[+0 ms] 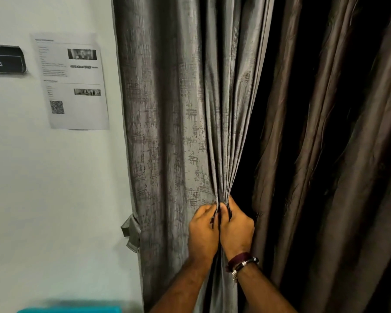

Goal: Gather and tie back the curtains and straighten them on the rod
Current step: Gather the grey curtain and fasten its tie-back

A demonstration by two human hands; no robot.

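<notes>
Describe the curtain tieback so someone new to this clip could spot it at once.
Start at the grey textured curtain beside the white wall. Follow its wall-side edge down to about the level of the hands: the tieback is a short grey fabric strap hanging loose there. Unlike the curtain's long folds, it is a small looped strip jutting over the wall.

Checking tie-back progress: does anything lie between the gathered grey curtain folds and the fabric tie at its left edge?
Only the grey curtain's own ungathered width; both hands grip the folds, the tie hangs unblocked.
</notes>
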